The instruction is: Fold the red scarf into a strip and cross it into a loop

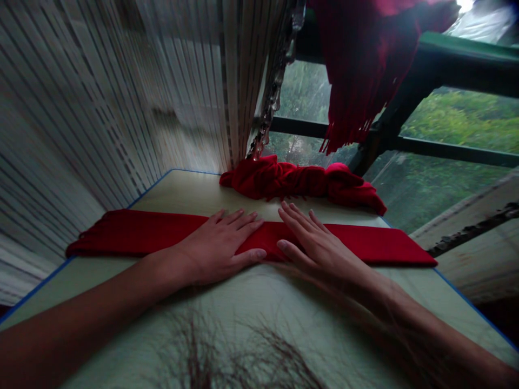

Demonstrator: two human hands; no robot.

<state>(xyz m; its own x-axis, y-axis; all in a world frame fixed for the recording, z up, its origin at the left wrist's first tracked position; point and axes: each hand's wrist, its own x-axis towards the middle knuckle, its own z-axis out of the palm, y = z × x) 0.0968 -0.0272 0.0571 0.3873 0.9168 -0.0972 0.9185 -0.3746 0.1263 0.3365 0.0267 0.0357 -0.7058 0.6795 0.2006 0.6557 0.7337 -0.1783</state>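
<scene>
A long red scarf [133,232], folded into a flat strip, lies across a pale table [251,308] from left to right. My left hand [221,243] rests flat on its middle, fingers stretched out and pointing right. My right hand [312,240] lies flat beside it on the same strip, fingers spread and pointing up-left. Both hands press on the cloth and grip nothing.
A second red scarf [300,181] lies bunched at the table's far edge. Another red fringed cloth [360,70] hangs from a green rail [466,59] above. A striped curtain [121,92] stands at the left. Windows with greenery lie behind. Strands of hair dangle at the bottom.
</scene>
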